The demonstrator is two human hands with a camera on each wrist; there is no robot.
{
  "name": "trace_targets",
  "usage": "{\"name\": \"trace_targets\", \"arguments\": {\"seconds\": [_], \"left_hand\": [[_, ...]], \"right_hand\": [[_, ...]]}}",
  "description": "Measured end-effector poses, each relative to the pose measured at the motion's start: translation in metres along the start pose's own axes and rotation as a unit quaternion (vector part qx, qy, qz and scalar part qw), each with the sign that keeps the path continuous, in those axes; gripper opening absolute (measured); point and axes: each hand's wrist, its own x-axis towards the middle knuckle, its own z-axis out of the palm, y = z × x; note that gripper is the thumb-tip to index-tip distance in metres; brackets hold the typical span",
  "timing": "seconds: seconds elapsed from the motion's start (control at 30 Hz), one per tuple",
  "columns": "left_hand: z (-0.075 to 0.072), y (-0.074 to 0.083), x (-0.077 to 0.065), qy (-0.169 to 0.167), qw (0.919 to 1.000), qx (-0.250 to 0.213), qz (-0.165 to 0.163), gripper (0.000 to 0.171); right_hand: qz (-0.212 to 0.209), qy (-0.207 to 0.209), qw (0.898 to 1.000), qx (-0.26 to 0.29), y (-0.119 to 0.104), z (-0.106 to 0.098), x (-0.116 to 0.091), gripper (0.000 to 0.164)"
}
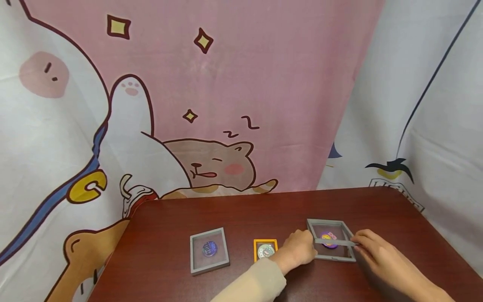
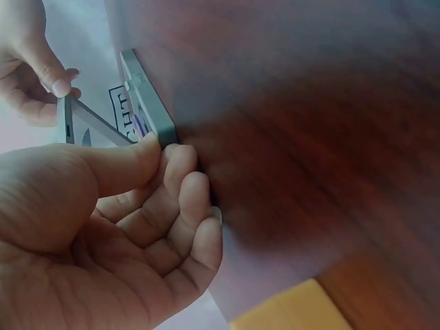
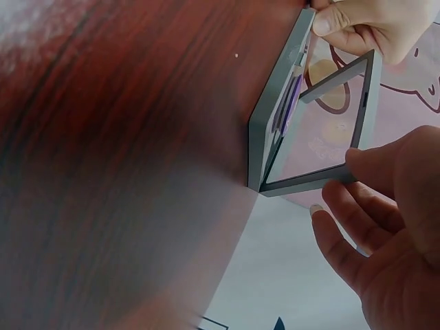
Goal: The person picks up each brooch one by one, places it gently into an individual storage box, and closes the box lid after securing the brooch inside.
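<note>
At the right of the table lies a grey hinged display frame (image 1: 325, 221), a round purple badge (image 1: 328, 235) in it. Its lid (image 3: 371, 96) is raised at an angle from the base (image 3: 275, 96), and the two meet along one edge. My right hand (image 1: 385, 258) pinches the lid's rim between thumb and fingers. On the opposite side, my left hand (image 1: 298, 250) pinches the base's left edge, thumb on top and fingers curled beside it, as the left wrist view shows.
A small orange frame (image 1: 266, 240) with a pale round badge lies just left of my left hand, partly behind the forearm. Farther left is another grey frame (image 1: 192, 256) with a blue badge. A printed curtain (image 1: 283, 105) hangs behind the brown table (image 1: 166, 235).
</note>
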Motion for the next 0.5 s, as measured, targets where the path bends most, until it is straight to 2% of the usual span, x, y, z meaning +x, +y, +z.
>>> {"name": "trace_targets", "arguments": {"seconds": [0.1,0.17,0.23,0.33,0.4,0.5], "left_hand": [[0.009,-0.004,0.003,0.004,1.0000,-0.004,0.008,0.036],[0.007,-0.004,0.001,0.005,0.9998,-0.006,0.016,0.038],[0.001,0.000,-0.007,0.017,0.9997,0.000,0.017,0.038],[-0.019,0.006,-0.023,0.024,0.9995,0.007,0.020,0.038],[-0.030,0.011,-0.034,0.034,0.9991,0.015,0.019,0.037],[-0.041,0.016,-0.046,0.033,0.9990,0.017,0.023,0.038]], "right_hand": [[-0.007,-0.010,1.000,0.004,0.001,0.001,-0.002,0.014],[-0.011,-0.014,1.000,0.006,0.002,0.002,-0.003,0.008],[-0.015,-0.015,1.000,0.008,0.002,0.003,-0.005,0.023],[-0.020,-0.017,1.000,0.007,0.002,0.004,-0.007,0.046],[-0.021,-0.019,1.000,0.007,0.002,0.004,-0.008,0.053],[-0.020,-0.023,1.000,0.003,0.001,0.005,-0.010,0.053]]}}
